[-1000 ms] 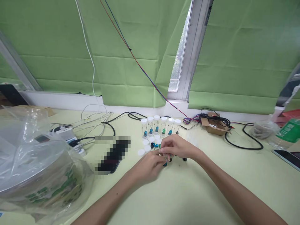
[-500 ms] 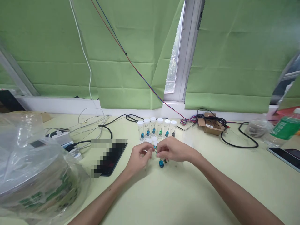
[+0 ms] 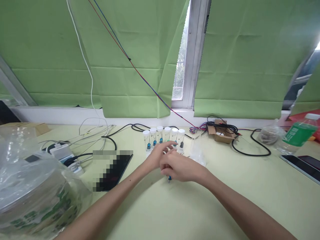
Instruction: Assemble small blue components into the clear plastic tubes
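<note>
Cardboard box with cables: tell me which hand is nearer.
Right. The right hand is in front of the cardboard box and to its left; the left hand is farther left.

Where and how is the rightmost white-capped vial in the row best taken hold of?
Probably by the sides of its white cap, coming from above and slightly from the right: the rightmost vial stands upright with its cap uppermost, a neighbouring vial stands close on its left, and the right hand is in front.
</note>
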`<state>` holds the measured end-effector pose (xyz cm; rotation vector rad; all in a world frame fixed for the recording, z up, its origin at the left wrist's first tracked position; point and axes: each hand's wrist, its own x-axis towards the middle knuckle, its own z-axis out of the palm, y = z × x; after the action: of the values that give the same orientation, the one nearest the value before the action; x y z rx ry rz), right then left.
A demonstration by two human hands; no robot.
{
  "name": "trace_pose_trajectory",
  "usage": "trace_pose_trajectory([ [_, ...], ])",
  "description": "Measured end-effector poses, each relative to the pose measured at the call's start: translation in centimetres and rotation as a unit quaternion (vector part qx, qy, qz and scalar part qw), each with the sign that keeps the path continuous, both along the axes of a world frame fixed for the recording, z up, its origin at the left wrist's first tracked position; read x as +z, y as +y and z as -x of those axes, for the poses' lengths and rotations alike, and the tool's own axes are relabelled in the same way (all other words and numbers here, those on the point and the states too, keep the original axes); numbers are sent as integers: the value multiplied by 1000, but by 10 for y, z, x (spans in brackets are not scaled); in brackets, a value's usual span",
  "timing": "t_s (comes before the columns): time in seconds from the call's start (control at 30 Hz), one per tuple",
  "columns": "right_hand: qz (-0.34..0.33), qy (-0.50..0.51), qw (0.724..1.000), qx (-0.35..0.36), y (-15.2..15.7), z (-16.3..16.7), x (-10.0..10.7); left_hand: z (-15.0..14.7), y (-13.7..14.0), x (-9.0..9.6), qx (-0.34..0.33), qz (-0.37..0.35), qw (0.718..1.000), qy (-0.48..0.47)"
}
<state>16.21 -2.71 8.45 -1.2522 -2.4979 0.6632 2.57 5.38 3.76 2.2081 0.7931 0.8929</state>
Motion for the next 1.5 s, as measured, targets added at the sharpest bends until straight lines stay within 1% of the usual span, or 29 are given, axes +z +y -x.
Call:
trace_pose_trajectory([
  [0.03, -1, -8, 1000, -4, -1, 0, 1, -6, 5, 5, -7, -27, 999, 25],
  [0.13, 1, -9, 1000, 10, -2, -1, 1, -25, 15, 20, -53, -46, 995, 66],
  [0.23, 1, -4, 1000, 29, -3, 0, 1, -43, 19, 30, -98, -54, 990, 80],
  [0.33, 6, -7, 1000, 29, -5, 2, 3, -58, 19, 36, -127, -71, 986, 83],
  [0.53, 7, -4, 999, 37, -4, 3, 3, -72, 19, 35, -151, -84, 980, 99],
  [0.87, -3, -5, 998, 59, -4, 4, 2, -69, 15, 29, -154, -134, 972, 119],
  [1.0, -7, -2, 998, 69, -4, 4, 3, -67, 15, 23, -144, -144, 974, 98],
  [1.1, 0, -1, 998, 61, -4, 3, 3, -63, 15, 23, -135, -126, 980, 73],
  [1.2, 16, -5, 999, 52, -5, 3, 2, -57, 13, 28, -113, -99, 987, 51],
  [1.3, 27, -9, 999, 43, -6, 2, 2, -47, 8, 38, -82, -103, 991, 14],
  [1.4, 15, -5, 999, 51, -6, 3, 1, -35, 0, 50, -19, -124, 991, -41],
  [1.5, 4, 0, 998, 56, -5, 2, -1, -20, -8, 59, 58, -156, 981, -99],
])
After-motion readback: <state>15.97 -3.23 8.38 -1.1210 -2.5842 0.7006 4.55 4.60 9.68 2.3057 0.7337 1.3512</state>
